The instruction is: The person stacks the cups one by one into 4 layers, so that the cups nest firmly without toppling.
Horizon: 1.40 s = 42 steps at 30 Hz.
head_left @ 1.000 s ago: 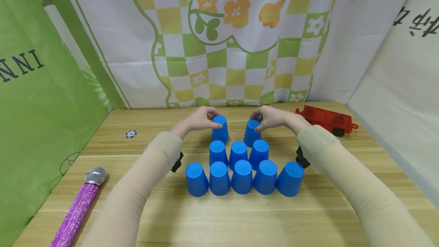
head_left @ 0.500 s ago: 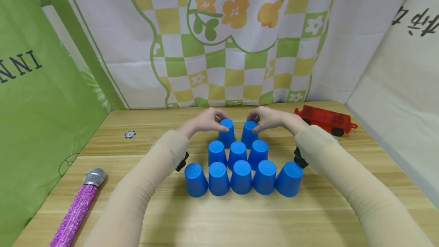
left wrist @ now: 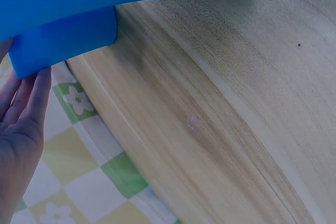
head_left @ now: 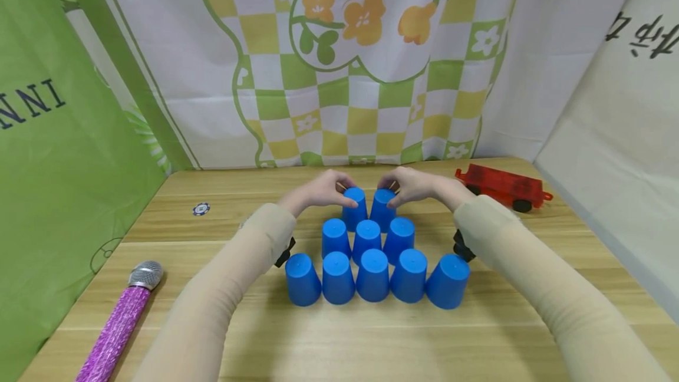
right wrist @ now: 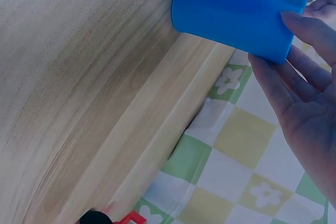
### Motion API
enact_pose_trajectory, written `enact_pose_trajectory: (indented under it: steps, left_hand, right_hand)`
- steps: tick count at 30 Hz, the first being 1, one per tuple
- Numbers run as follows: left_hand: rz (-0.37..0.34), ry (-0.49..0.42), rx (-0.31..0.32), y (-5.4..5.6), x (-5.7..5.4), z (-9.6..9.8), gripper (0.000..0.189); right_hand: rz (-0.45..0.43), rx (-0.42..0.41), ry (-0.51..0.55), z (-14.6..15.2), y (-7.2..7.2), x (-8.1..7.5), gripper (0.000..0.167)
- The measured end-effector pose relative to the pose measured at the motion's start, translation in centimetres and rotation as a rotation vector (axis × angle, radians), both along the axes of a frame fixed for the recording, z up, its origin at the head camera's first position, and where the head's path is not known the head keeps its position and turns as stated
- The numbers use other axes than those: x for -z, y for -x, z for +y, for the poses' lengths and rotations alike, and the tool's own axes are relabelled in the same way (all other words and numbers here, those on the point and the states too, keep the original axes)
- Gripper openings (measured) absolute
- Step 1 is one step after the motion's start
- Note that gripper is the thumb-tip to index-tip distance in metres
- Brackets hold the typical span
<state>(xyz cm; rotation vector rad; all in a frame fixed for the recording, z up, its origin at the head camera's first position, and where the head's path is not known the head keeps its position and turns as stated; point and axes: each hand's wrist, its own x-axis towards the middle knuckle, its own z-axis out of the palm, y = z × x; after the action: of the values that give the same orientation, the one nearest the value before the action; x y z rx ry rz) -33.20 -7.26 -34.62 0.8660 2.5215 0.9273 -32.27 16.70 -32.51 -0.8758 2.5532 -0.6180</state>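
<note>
A: Where are the hands?

B: At the back of the group. The left hand (head_left: 320, 188) pinches the top of a blue, tapered, plastic-looking cup (head_left: 354, 213), thumb on the near side and fingers behind. The right hand (head_left: 416, 185) holds a matching blue tapered cup (head_left: 382, 214) the same way.

A: So the fingers are narrow?

B: Only as narrow as the cup tops allow; each hand's grip is filled by its cup.

A: How do those two cups stand?

B: Upside down, closed ends up, just beside each other on the pale wood-grain table (head_left: 339, 349). Nearer the person comes a row of three upturned blue cups (head_left: 367, 241), then a front row of five upturned blue cups (head_left: 373, 279).

A: Anything around them?

B: A microphone with a silver head and a glittery purple handle (head_left: 123, 318) lies at the person's left, and a small round blue-and-white chip (head_left: 201, 209) lies farther back. A red toy wagon with black wheels (head_left: 501, 186) stands at the right rear.
</note>
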Motion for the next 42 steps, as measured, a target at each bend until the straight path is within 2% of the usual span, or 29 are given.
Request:
enact_pose_trajectory:
  steps: [6,21,28,33,42]
  left_hand:
    - [-0.001,0.007,0.007,-0.1,0.1,0.1,0.044]
    - [-0.007,0.024,0.009,0.0,0.0,0.0,0.048]
    - [-0.014,0.005,0.011,0.1,0.0,-0.4,0.047]
    - [-0.019,-0.010,0.013,0.0,-0.4,-0.6,0.049]
    - [-0.011,-0.085,-0.035,-0.4,-1.4,-2.5,0.049]
  right_hand:
    - [0.017,-0.025,-0.002,-0.1,0.1,-0.1,0.043]
    - [-0.007,-0.018,-0.028,-0.1,0.5,-0.3,0.046]
    - [-0.016,-0.007,0.000,0.1,0.3,-0.6,0.047]
    - [-0.001,0.003,0.025,0.6,0.0,-0.9,0.048]
    - [0.057,0.016,0.057,2.6,-0.6,-1.1,0.049]
